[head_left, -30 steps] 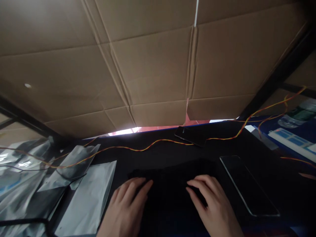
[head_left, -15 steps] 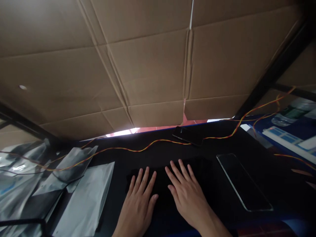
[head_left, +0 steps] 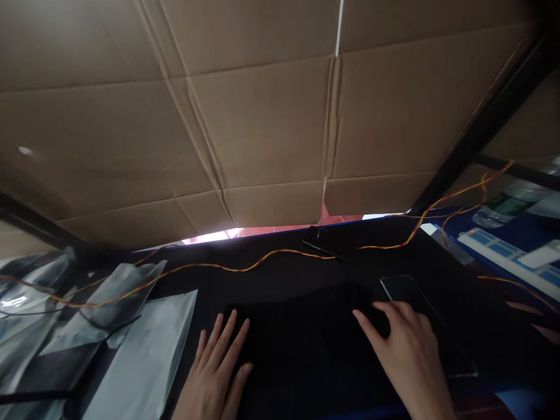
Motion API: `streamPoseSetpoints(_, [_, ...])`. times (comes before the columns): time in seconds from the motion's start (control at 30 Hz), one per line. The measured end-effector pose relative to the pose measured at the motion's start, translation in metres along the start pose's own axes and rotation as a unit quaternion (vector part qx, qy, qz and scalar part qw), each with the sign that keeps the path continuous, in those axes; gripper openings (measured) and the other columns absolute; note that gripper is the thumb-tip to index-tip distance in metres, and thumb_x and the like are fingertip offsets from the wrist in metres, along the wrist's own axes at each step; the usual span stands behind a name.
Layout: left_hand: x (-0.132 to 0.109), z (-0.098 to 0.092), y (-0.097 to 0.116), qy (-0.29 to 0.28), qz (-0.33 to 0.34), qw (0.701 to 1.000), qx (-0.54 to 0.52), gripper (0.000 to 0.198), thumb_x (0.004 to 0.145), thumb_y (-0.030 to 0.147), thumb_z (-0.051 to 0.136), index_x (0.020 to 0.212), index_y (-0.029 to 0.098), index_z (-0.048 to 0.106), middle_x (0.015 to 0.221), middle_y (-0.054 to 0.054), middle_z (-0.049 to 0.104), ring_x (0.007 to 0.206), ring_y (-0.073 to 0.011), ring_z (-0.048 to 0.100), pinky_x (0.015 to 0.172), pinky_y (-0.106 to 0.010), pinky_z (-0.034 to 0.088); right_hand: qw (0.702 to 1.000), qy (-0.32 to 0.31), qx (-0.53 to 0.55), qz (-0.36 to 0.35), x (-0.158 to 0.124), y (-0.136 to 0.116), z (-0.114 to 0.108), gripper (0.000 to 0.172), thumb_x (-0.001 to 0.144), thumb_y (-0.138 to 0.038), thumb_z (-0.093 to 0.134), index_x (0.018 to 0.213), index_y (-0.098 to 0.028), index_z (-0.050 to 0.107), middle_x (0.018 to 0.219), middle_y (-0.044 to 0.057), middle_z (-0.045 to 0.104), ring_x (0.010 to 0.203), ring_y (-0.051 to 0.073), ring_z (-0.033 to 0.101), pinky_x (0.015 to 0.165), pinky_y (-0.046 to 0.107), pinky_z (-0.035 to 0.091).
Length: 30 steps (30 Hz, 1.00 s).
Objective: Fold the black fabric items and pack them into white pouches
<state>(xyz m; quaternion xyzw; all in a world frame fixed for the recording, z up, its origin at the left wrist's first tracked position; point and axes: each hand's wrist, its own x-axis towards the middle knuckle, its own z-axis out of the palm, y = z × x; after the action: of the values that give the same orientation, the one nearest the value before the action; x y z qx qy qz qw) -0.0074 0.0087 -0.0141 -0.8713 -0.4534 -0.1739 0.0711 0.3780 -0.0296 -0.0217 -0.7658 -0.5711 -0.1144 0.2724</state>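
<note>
On the black table top, my left hand lies with fingers spread, palm down, holding nothing. It is just right of a white plastic sleeve. My right hand is over the left edge of a large dark phone-like slab with a clear rim, hiding part of it. Its thumb and index finger are apart, with nothing between them; the other fingers are curled. A smaller dark phone lies near the back edge, with a red-yellow twisted wire running across its front.
Cardboard sheets rise behind the table between dark metal posts. Clear plastic bags are piled at the left. A bottle and a white-blue box stand at the right. Fingers of another person show at the far right edge.
My right hand has moved right, from the table's middle to the large slab, and its fingers have curled. My left hand has moved slightly left and down, still spread.
</note>
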Motion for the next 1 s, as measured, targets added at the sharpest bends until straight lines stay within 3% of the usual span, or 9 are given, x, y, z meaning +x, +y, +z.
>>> streamPoseSetpoints(0.13, [-0.002, 0.007, 0.002, 0.016, -0.027, 0.999, -0.025, 0.070, 0.111, 0.028, 0.050, 0.177, 0.031, 0.026, 0.178, -0.012, 0.040, 0.163, -0.0416, 0.035, 0.113, -0.072, 0.051, 0.997, -0.025, 0.065, 0.042, 0.001, -0.007, 0.004, 0.065, 0.108, -0.078, 0.036, 0.099, -0.024, 0.072, 0.104, 0.014, 0.078, 0.080, 0.032, 0.073, 0.073, 0.049, 0.059])
streamPoseSetpoints(0.27, [-0.005, 0.003, 0.003, 0.038, -0.077, 0.994, -0.071, 0.066, 0.113, 0.026, 0.047, 0.176, 0.034, 0.028, 0.180, -0.010, 0.038, 0.163, -0.0396, 0.037, 0.117, -0.072, 0.047, 0.974, -0.069, 0.157, 0.146, 0.006, -0.005, -0.010, 0.046, 0.100, -0.073, 0.059, 0.098, -0.029, 0.069, 0.094, 0.007, 0.082, 0.073, 0.027, 0.079, 0.059, 0.035, 0.059])
streamPoseSetpoints(0.33, [-0.005, 0.001, 0.004, 0.037, -0.076, 0.993, -0.082, 0.065, 0.113, 0.027, 0.048, 0.175, 0.034, 0.030, 0.179, -0.009, 0.039, 0.161, -0.0383, 0.041, 0.118, -0.068, 0.048, 0.967, -0.053, 0.196, 0.156, 0.012, -0.009, -0.020, 0.041, 0.097, -0.070, 0.064, 0.097, -0.030, 0.070, 0.090, 0.005, 0.083, 0.076, 0.027, 0.082, 0.058, 0.031, 0.061])
streamPoseSetpoints(0.43, [-0.003, -0.001, 0.010, 0.037, -0.062, 0.993, -0.090, 0.066, 0.112, 0.026, 0.049, 0.175, 0.034, 0.031, 0.179, -0.009, 0.039, 0.159, -0.0370, 0.045, 0.116, -0.063, 0.052, 0.976, -0.002, 0.196, 0.096, 0.021, -0.037, -0.034, 0.041, 0.100, -0.067, 0.061, 0.103, -0.028, 0.073, 0.088, 0.006, 0.083, 0.072, 0.027, 0.082, 0.056, 0.031, 0.062])
streamPoseSetpoints(0.5, [-0.002, -0.001, 0.014, 0.037, -0.061, 0.992, -0.103, 0.068, 0.111, 0.023, 0.049, 0.175, 0.035, 0.030, 0.180, -0.008, 0.038, 0.158, -0.0350, 0.048, 0.115, -0.057, 0.056, 0.983, 0.013, 0.182, 0.016, 0.022, -0.068, -0.037, 0.037, 0.108, -0.058, 0.054, 0.111, -0.027, 0.073, 0.099, 0.009, 0.084, 0.081, 0.028, 0.084, 0.068, 0.035, 0.068])
streamPoseSetpoints(0.67, [-0.002, 0.001, 0.020, 0.039, -0.046, 0.991, -0.121, 0.069, 0.110, 0.024, 0.052, 0.175, 0.036, 0.031, 0.179, -0.007, 0.040, 0.159, -0.0342, 0.046, 0.115, -0.051, 0.057, 0.957, -0.069, 0.227, -0.164, 0.007, -0.137, -0.020, 0.034, 0.113, -0.022, 0.042, 0.132, -0.020, 0.071, 0.127, 0.009, 0.083, 0.111, 0.024, 0.083, 0.089, 0.034, 0.070])
streamPoseSetpoints(0.8, [-0.006, 0.005, 0.019, 0.042, -0.058, 0.992, -0.108, 0.070, 0.110, 0.023, 0.053, 0.175, 0.038, 0.031, 0.178, -0.008, 0.041, 0.160, -0.0352, 0.046, 0.116, -0.053, 0.057, 0.955, -0.103, 0.199, -0.196, -0.008, -0.139, 0.002, 0.045, 0.108, -0.008, 0.039, 0.138, -0.021, 0.070, 0.144, 0.007, 0.075, 0.128, 0.026, 0.075, 0.103, 0.042, 0.067])
streamPoseSetpoints(0.9, [-0.008, 0.009, 0.018, 0.053, -0.054, 0.992, -0.097, 0.068, 0.111, 0.024, 0.052, 0.175, 0.037, 0.032, 0.177, -0.008, 0.044, 0.160, -0.0354, 0.046, 0.115, -0.055, 0.058, 0.963, -0.100, 0.130, -0.214, -0.018, -0.127, 0.018, 0.043, 0.110, -0.019, 0.047, 0.149, -0.017, 0.066, 0.163, 0.010, 0.060, 0.150, 0.039, 0.058, 0.110, 0.059, 0.063])
streamPoseSetpoints(1.0, [-0.008, 0.011, 0.018, 0.048, -0.046, 0.993, -0.096, 0.067, 0.111, 0.026, 0.053, 0.174, 0.035, 0.034, 0.177, -0.008, 0.044, 0.159, -0.0352, 0.047, 0.114, -0.054, 0.059, 0.960, -0.114, 0.103, -0.234, -0.025, -0.119, 0.026, 0.046, 0.112, -0.026, 0.051, 0.155, -0.015, 0.061, 0.167, 0.010, 0.055, 0.156, 0.042, 0.049, 0.112, 0.061, 0.060])
